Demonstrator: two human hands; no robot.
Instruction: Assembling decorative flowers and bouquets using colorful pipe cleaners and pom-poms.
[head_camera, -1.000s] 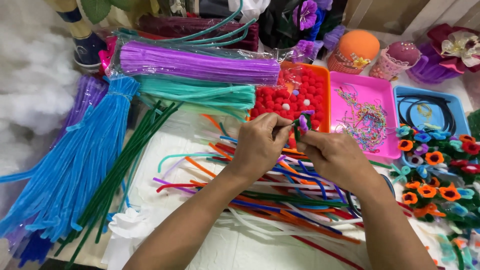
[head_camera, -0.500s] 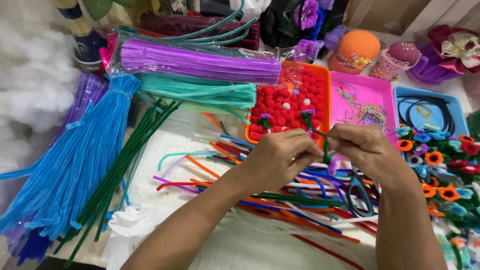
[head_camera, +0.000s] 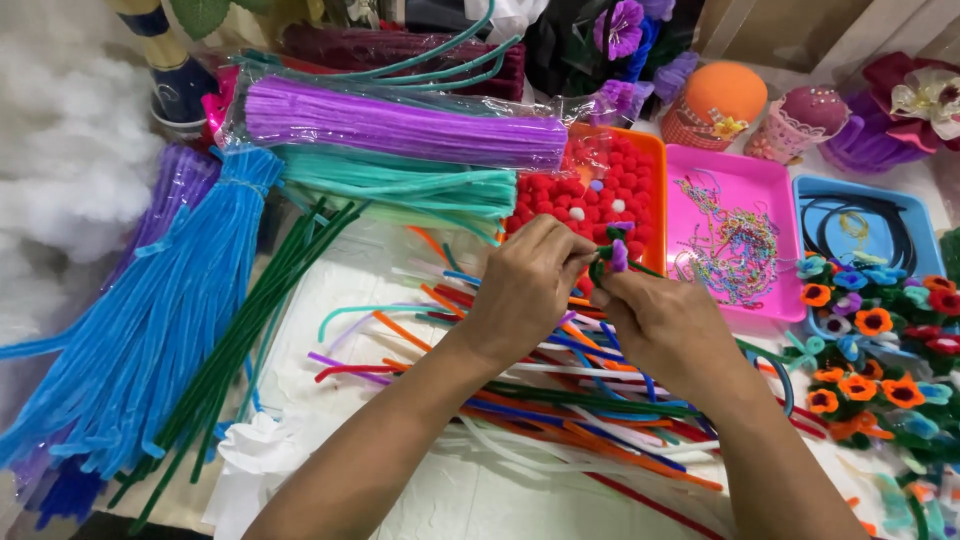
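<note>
hands (head_camera: 600, 300) over white table (head_camera: 480, 500), scattered pipe cleaners (head_camera: 560, 400)

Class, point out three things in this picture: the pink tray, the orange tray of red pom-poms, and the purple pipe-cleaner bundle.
pink tray (head_camera: 775, 305): head view, its near rim.
orange tray (head_camera: 655, 160): head view, its right wall.
purple pipe-cleaner bundle (head_camera: 400, 125): head view, middle of the bundle.

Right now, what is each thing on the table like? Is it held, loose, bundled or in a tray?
Left hand: pinching the small flower piece.
Right hand: pinching it too.
Purple and green flower piece: held between both hands.
Loose pipe cleaners: scattered flat.
Purple bundle: bagged.
Blue bundle: tied, fanned out.
Red pompoms: heaped in the orange tray.
Pink tray: holds tangled beads.
Finished flowers: lying in a pile.
</note>
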